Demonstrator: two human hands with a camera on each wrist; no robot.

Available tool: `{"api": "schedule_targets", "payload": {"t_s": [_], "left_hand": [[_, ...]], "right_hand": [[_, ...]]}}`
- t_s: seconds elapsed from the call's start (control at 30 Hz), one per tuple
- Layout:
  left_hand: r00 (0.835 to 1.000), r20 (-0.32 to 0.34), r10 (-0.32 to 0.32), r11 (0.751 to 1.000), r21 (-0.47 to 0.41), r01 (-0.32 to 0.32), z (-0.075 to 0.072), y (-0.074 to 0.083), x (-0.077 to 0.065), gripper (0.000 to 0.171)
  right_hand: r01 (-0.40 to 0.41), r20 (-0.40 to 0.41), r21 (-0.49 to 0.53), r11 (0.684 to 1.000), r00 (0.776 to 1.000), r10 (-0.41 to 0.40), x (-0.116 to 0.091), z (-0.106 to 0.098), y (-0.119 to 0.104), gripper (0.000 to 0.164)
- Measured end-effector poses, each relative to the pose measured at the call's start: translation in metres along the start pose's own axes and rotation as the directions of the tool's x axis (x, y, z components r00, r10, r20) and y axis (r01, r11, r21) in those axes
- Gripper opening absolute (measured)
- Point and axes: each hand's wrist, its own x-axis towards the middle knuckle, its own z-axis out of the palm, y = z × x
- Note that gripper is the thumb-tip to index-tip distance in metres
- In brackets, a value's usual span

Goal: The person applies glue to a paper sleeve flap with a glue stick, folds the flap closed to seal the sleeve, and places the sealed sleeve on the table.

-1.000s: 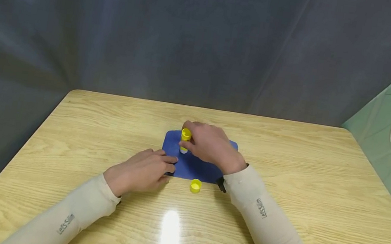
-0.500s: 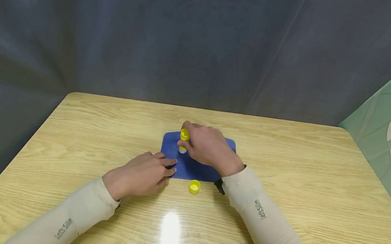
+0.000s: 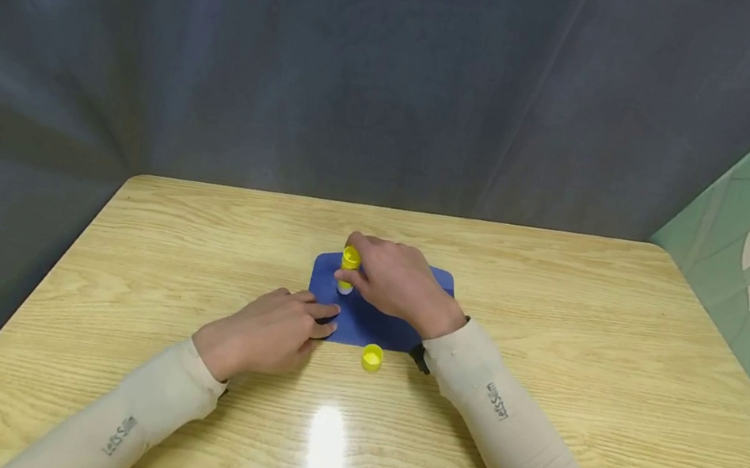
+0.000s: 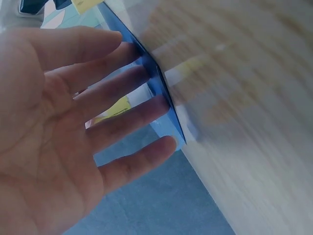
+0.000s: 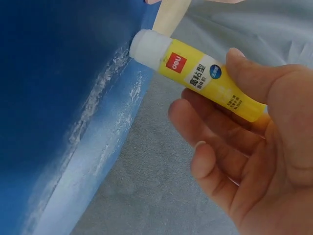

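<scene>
Shifted left, the glue stick juts downward from the right hand.

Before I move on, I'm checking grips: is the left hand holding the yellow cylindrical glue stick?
No, the right hand grips the glue stick in the head view.

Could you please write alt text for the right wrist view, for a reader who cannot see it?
A right hand holds a yellow glue stick marked "deli", its white end appearing to touch a blue sheet. Whitish streaks run along the sheet near its edge, with grey fabric behind.
</scene>
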Motion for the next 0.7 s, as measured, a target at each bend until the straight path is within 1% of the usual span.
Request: {"api": "schedule_targets", "payload": {"t_s": [0.17,0.33,0.53,0.7], "left_hand": [[1.0,-0.005,0.014,1.0,-0.011,-0.014,-0.0001,0.0004,-0.0007,0.036],[1.0,-0.007,0.008,1.0,0.01,-0.008,0.0004,0.0024,-0.0003,0.036],[0.999,0.031,-0.018,1.0,-0.002,0.018,-0.0003,0.0043,0.0017,0.037],[0.999,0.04,-0.009,1.0,-0.029,0.01,-0.0003,0.0032,0.0028,0.038]], "right_hand": [[0.008,-0.019,-0.006,1.0,1.0,-0.008,-0.0013,0.0006,-0.0008,0.039],[0.022,-0.005,0.007,1.0,1.0,-0.022,-0.0006,0.0034,-0.0039,0.036],[0.022,0.028,-0.013,1.0,0.999,-0.022,-0.0007,0.0061,-0.0055,0.035],[0.011,0.032,-0.01,1.0,0.999,-0.011,0.0003,0.0084,-0.0051,0.032]]}}
